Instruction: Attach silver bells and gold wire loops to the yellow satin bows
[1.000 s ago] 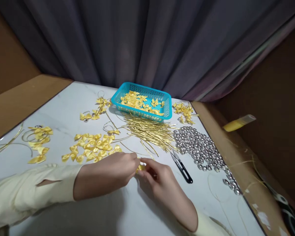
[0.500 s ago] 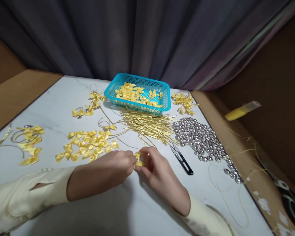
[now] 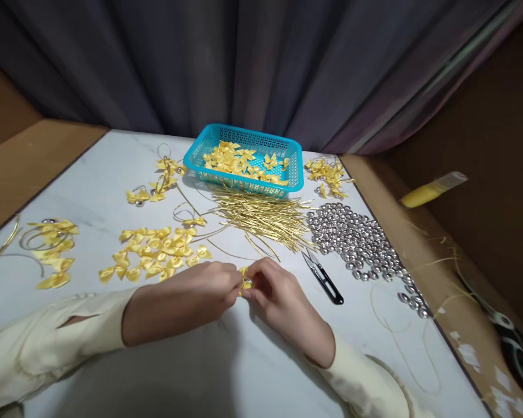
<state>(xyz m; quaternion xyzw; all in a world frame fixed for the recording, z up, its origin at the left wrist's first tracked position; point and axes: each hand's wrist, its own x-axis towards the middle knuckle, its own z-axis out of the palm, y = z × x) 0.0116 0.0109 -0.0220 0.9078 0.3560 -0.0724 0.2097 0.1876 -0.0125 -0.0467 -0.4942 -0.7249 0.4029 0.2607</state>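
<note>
Between my two hands, low over the white table, is a yellow ribbon bow (image 3: pixel 244 284), mostly covered by fingers. My left hand (image 3: pixel 215 284) is closed on the bow's left side, its fingertips hidden behind the knuckles. My right hand (image 3: pixel 276 293) pinches the right side between thumb and fingers. A small shiny piece shows at the bow's middle, too small to make out. Left of my hands lie rows of loose yellow bows (image 3: pixel 157 252). Gold cords (image 3: pixel 261 217) are heaped just beyond, and black thread snips (image 3: pixel 325 278) rest to the right.
A blue basket (image 3: pixel 189 165) with more bows stands at the back. Silver bells or beads (image 3: pixel 357 241) are spread at the right. Finished-looking bow clusters (image 3: pixel 54 252) lie left, others (image 3: pixel 326 174) back right. Scissors (image 3: pixel 512 342) and a yellow tube (image 3: pixel 431 190) lie off the right edge.
My hands have drawn slightly closer around the bow, and less of it shows now. The view has tilted a little; the things on the table lie as before.
</note>
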